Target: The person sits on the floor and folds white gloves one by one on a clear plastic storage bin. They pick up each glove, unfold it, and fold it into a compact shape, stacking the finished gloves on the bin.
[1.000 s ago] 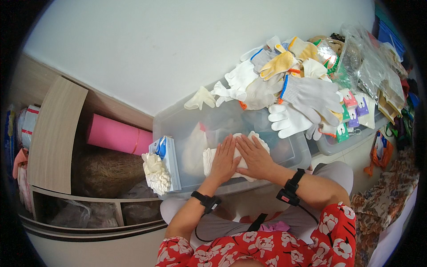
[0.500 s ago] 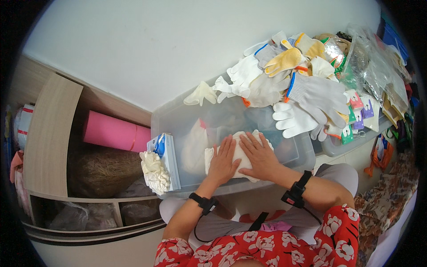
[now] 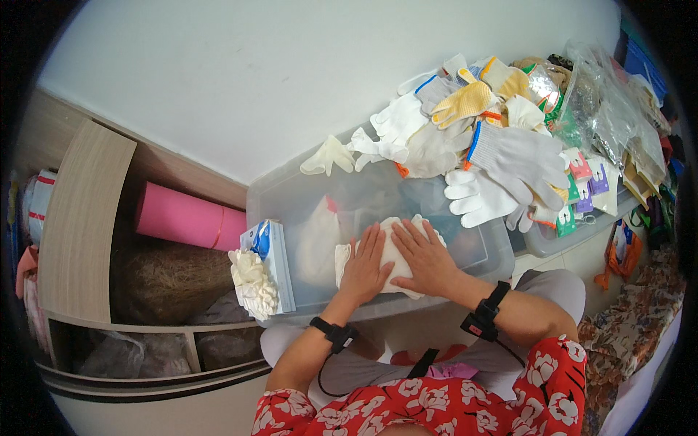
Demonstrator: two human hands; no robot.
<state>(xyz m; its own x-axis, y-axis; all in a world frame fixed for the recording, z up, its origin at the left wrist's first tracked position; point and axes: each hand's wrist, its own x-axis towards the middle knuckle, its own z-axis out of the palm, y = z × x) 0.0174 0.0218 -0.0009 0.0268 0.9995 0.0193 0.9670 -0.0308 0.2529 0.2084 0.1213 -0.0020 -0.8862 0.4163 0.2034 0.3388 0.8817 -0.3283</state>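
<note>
A folded off-white cloth (image 3: pixel 395 256) lies flat on the lid of a clear plastic storage box (image 3: pixel 480 251); whether it is a glove, I cannot tell. My left hand (image 3: pixel 366 267) rests flat on its left part, fingers stretched out. On its right part my right hand (image 3: pixel 424 256) lies palm down with the fingers spread. Both hands press on the cloth from above and grip nothing. To the left stands a blue and white glove box (image 3: pixel 276 265), with a bunch of cream rubber gloves (image 3: pixel 253 283) beside it.
A heap of knit work gloves (image 3: pixel 520 156) covers the lid's far right. One pale rubber glove (image 3: pixel 329 156) lies near the wall. Small colourful packets (image 3: pixel 582 182) and clear plastic bags (image 3: pixel 592 94) are at the right. A pink roll (image 3: pixel 190 218) sits in the open wooden cabinet (image 3: pixel 83 225).
</note>
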